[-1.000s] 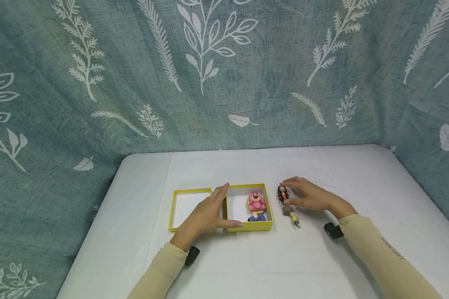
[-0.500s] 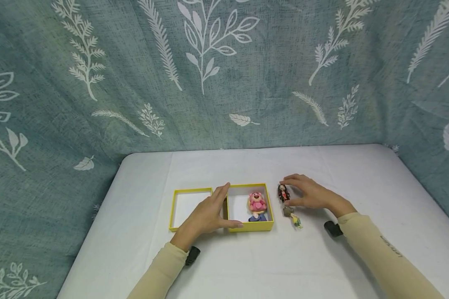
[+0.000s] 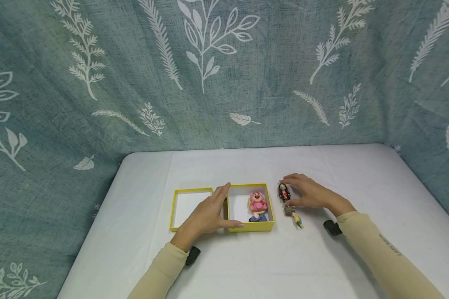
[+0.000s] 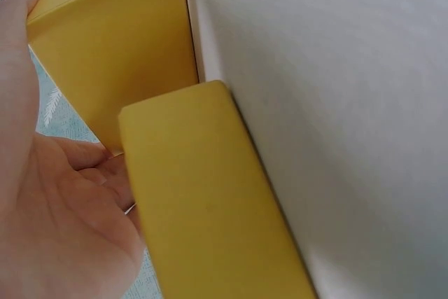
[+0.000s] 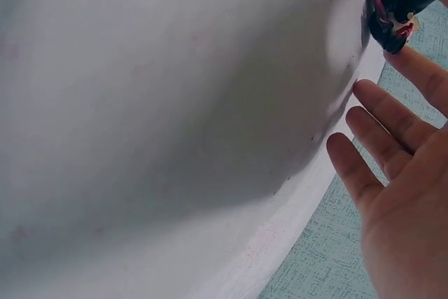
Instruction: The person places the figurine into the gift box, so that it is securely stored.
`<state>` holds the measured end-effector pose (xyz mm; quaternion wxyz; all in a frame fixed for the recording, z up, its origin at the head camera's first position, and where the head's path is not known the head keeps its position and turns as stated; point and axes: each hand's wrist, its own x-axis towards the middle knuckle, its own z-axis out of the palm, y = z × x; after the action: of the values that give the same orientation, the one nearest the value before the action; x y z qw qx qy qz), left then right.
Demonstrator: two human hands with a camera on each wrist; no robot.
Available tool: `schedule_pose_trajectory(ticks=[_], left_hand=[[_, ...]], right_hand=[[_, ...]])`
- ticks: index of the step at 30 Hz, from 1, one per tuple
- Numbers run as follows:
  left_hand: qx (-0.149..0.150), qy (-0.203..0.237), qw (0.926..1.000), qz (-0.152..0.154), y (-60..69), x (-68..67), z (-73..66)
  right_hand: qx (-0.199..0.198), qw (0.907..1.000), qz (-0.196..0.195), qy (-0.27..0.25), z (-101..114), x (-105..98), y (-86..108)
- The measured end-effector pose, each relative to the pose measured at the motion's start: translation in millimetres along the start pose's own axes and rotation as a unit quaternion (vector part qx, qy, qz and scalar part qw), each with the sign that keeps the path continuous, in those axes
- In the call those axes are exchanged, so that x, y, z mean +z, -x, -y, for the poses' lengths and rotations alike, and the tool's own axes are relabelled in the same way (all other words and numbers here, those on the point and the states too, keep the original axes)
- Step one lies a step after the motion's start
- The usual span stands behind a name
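Note:
My left hand [image 3: 205,211] [image 4: 66,222] grips a yellow box [image 3: 250,226] [image 4: 119,47] by its left side, with the thumb along the front wall and the fingers at the back corner. Inside the box, at the right, lie a pink bear figure [image 3: 257,203] and a blue-and-white piece [image 3: 258,217]. To the right of the box, my right hand [image 3: 308,192] [image 5: 413,187] holds a black-haired figure [image 3: 284,192] [image 5: 392,8] on the cloth between thumb and index finger; the other fingers are extended. A brown-haired figure in yellow and green [image 3: 297,220] lies just below the right thumb.
A shallow yellow-rimmed tray or lid [image 3: 190,190] [image 4: 203,194] lies left of the box, partly behind my left hand. The white-covered table [image 3: 224,265] ends at the back against a green leaf-patterned curtain [image 3: 277,124].
Near my right hand, the black-haired figure has shifted slightly toward the back, and the brown-haired figure slightly to the right. My left hand keeps the same hold on the box.

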<state>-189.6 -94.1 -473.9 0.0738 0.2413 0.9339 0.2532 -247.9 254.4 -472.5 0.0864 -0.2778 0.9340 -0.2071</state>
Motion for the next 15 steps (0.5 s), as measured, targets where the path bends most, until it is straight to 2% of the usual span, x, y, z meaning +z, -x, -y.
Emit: schedule_pose_trajectory(ticks=[15], left_hand=[[0.001,0.000,1.0000,-0.005,0.3,-0.2,-1.6]], right_hand=[[-0.013,0.9998,-0.014,-0.011,1.7,-2.8,0.6]])
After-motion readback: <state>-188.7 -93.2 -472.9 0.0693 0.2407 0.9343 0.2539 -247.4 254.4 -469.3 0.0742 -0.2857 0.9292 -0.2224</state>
